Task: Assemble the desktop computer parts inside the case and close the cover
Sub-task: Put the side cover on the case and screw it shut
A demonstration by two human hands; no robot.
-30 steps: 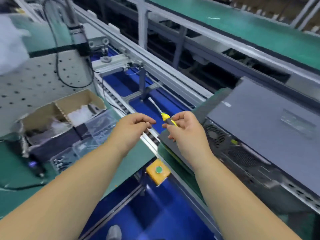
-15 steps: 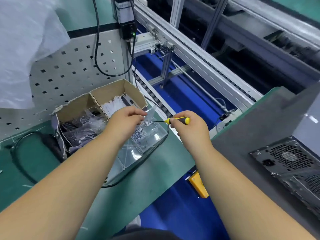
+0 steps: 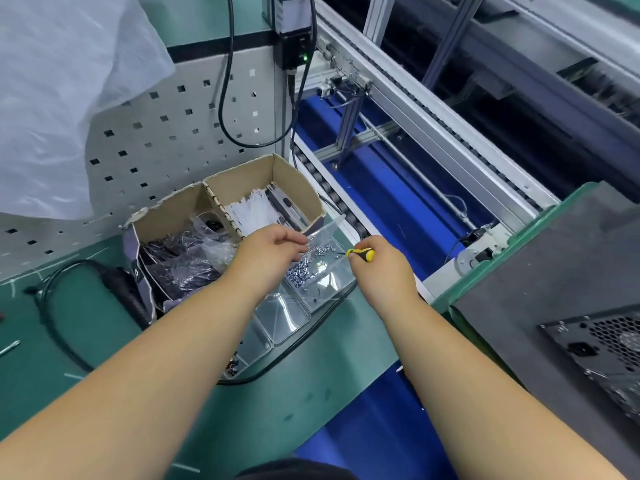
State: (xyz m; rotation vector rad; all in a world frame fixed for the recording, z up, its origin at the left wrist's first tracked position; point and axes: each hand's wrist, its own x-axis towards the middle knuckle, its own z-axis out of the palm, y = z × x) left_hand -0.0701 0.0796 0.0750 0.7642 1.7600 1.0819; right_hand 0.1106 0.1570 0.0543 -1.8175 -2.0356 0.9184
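The left hand (image 3: pixel 273 249) is hovering over the screws (image 3: pixel 304 270) in the clear tray (image 3: pixel 287 317) on the desk, fingers curled together; whether they pinch one I cannot tell. The right hand (image 3: pixel 381 268) is gripping the screwdriver (image 3: pixel 362 253), pointing left toward them. The computer case (image 3: pixel 602 344) is sitting far right.

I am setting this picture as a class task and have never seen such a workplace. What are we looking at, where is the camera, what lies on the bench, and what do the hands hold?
The camera sits on a worker's head, looking down at two bare arms. The right hand grips a yellow-handled screwdriver. The left hand reaches over a clear plastic tray holding small screws; whether it has pinched one I cannot tell. Beside the tray on the green bench stands a cardboard box of bagged parts. On the right lies the computer case; behind runs a conveyor line.
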